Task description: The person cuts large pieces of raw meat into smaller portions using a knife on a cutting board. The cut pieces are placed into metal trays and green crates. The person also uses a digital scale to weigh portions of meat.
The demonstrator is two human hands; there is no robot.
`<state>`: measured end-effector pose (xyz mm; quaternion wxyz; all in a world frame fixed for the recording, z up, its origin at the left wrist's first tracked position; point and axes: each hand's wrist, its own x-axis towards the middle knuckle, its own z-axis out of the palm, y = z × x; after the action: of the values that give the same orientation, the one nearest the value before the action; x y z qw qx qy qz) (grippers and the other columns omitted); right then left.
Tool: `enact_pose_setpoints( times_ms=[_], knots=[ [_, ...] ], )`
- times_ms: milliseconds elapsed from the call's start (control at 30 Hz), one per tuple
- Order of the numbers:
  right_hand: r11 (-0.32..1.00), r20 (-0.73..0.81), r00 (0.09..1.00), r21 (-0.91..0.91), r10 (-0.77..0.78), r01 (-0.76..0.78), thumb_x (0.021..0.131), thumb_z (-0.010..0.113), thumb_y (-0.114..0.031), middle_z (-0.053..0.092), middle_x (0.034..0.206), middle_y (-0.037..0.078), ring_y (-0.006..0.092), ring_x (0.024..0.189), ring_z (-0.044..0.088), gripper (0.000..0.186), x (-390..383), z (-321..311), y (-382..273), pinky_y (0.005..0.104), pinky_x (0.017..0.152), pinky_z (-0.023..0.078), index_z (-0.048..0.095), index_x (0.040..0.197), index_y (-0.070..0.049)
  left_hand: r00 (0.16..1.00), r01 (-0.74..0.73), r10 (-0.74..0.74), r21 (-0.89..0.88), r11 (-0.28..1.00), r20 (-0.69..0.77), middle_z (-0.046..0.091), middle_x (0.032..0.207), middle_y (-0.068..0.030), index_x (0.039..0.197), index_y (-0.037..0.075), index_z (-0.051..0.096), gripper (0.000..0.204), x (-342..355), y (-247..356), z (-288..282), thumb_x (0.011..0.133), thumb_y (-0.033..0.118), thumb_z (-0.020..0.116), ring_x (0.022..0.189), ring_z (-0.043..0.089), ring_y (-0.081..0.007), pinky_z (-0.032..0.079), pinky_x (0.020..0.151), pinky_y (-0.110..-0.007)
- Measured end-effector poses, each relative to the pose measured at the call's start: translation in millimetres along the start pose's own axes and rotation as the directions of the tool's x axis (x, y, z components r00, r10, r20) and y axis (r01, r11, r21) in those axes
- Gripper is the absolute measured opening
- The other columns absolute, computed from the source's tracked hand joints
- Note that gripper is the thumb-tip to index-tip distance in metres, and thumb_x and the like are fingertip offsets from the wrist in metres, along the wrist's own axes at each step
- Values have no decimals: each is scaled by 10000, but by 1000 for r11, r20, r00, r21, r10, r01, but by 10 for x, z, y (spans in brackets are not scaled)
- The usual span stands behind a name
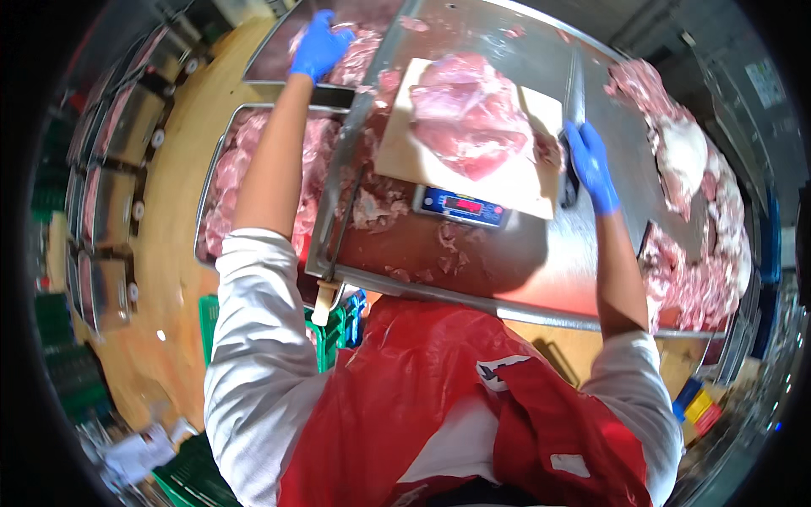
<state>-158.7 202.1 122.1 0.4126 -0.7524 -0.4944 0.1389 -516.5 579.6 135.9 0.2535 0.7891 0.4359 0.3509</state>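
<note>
My left hand (320, 49), in a blue glove, is stretched out over a metal tray (274, 52) of meat trimmings (361, 56) at the far left. Its thumb stands apart from the fingers, and I see nothing held in it. In my right hand (590, 166), also gloved in blue, is a knife (577, 89) with a dark handle, its blade directed away from me. Between the hands, a large piece of raw pink meat (470, 117) rests on a white cutting board (395, 150). Under the board's near edge shows a blue scale (460, 206) with a lit red display.
The steel table (541, 269) carries scattered scraps (376, 207). More raw meat (683, 160) is heaped along its right side. A metal tub (208, 190) of meat pieces stands at left, above a green crate (331, 338). Tray racks (110, 203) stand farther left.
</note>
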Motion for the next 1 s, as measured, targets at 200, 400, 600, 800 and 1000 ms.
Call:
enact_pose_setpoints(
  times_ms=[200, 400, 600, 800, 1000],
  knots=[
    [894, 316, 897, 226, 309, -387, 962, 554, -252, 609, 848, 28, 121, 751, 543, 247, 548, 265, 246, 285, 698, 468, 637, 968, -20, 761, 198, -157, 5, 980, 630, 646, 1159, -227, 1290, -88, 527, 811, 113, 137, 1512, 742, 453, 780, 1044, 623, -272, 489, 921, -368],
    [731, 392, 847, 445, 360, -517, 995, 571, -272, 579, 809, -3, 86, 703, 507, 259, 13, 520, 125, 262, 652, 472, 620, 1068, -28, 735, 43, 75, -156, 987, 674, 629, 1212, -217, 1264, -29, 565, 761, 244, 653, 2323, 674, 379, 818, 1110, 611, -308, 481, 968, -378],
    [477, 309, 854, 726, 418, -496, 1014, 551, -239, 571, 843, -21, 72, 798, 496, 251, -885, 880, -312, 250, 723, 437, 596, 1105, -9, 471, -513, 571, -318, 797, 673, 634, 1223, -157, 1267, 90, 591, 602, -59, 1786, 2619, 707, 236, 755, 1128, 596, -326, 461, 1002, -397],
    [687, 270, 887, 561, 375, -461, 1019, 545, -206, 669, 969, 29, 80, 831, 598, 284, -1274, 378, -51, 256, 745, 503, 581, 1218, -6, 722, -637, 662, -179, 749, 199, 642, 1074, -144, 1081, 83, 638, 265, -145, 1912, 1806, 836, 184, 652, 1023, 600, -329, 480, 894, -418],
    [845, 317, 905, 363, 283, -392, 1025, 522, -240, 629, 796, 84, 171, 695, 611, 241, -958, -158, 221, 353, 679, 516, 528, 999, 0, 978, 6, 29, -167, 986, 205, 531, 1182, -246, 1382, -101, 330, 792, -2164, 1685, 1098, 779, 181, 758, 1134, 535, -363, 450, 934, -485]
  ],
)
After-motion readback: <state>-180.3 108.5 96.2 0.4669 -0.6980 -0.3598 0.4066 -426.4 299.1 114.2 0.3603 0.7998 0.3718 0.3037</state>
